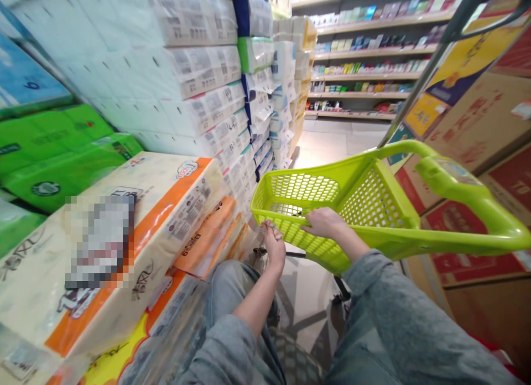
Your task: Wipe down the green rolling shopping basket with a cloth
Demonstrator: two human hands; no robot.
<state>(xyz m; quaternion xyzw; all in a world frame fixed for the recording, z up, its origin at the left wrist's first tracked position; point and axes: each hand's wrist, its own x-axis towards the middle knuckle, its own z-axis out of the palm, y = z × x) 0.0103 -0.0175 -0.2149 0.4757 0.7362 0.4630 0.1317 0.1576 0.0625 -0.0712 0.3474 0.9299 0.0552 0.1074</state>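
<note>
A lime-green plastic shopping cart [365,238] stands in front of me, its perforated basket turned to the left and its handle to the right. My right hand [326,223] is closed over the near rim of the basket. Close to the basket's left front corner, my left hand [274,249] is closed round a small crumpled pale piece [270,230], perhaps cloth or tissue; its exact kind is unclear. Whether this piece touches the cart cannot be made out. Part of the cart's dark lower frame shows beneath the basket.
Tall stacks of wrapped tissue packs [207,69] line the left side. A blurred-out flat object [102,241] lies on a cream and orange pack [166,191]. Cardboard boxes [477,114] crowd the right. Shelves of small goods [369,69] stand beyond the pale floor [332,141].
</note>
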